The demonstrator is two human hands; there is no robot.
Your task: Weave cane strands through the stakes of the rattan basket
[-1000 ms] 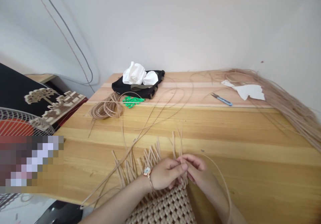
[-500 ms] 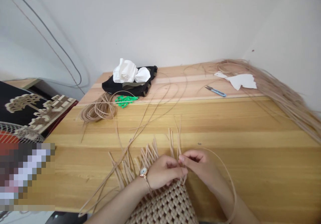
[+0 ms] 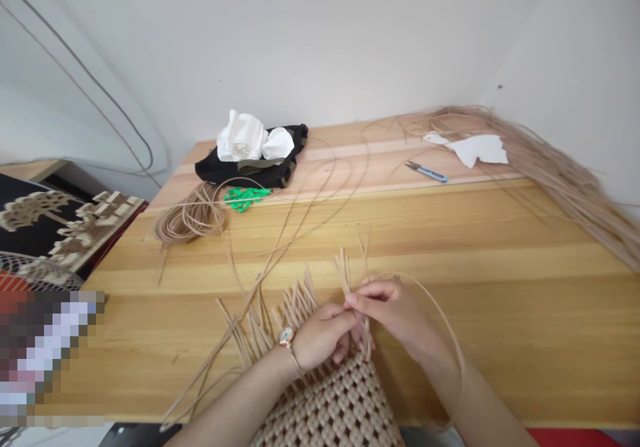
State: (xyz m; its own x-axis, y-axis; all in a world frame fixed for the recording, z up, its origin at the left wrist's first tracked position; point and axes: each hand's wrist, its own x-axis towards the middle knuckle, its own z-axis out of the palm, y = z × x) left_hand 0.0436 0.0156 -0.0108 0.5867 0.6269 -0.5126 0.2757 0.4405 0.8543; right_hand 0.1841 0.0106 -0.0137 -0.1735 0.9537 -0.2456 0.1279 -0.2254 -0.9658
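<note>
A tan woven piece (image 3: pixel 340 403) with an open knotted pattern rises from the table's near edge, and loose strands (image 3: pixel 296 300) stick up along its top. At its upper right corner my two hands meet. My left hand (image 3: pixel 325 340), with a watch at the wrist, is closed around strands just above the weave. Fingertips of my right hand (image 3: pixel 385 307) pinch a strand beside the left thumb. A long thin strand (image 3: pixel 440 310) loops out from the right hand and down past the forearm. The exact crossing of the strands is hidden by my fingers.
A coil of strands (image 3: pixel 190 217) lies left, near green netting (image 3: pixel 245 198) and a black bag (image 3: pixel 250 175) topped with white tissue (image 3: pixel 243 137). Blue thread snips (image 3: pixel 426 171), white paper (image 3: pixel 477 150) and a long strand bundle (image 3: pixel 555 173) lie at the back right.
My right hand has shifted slightly left and up, its fingertips now over the left thumb. The left hand's fingers have curled more. The view has tilted a little.
</note>
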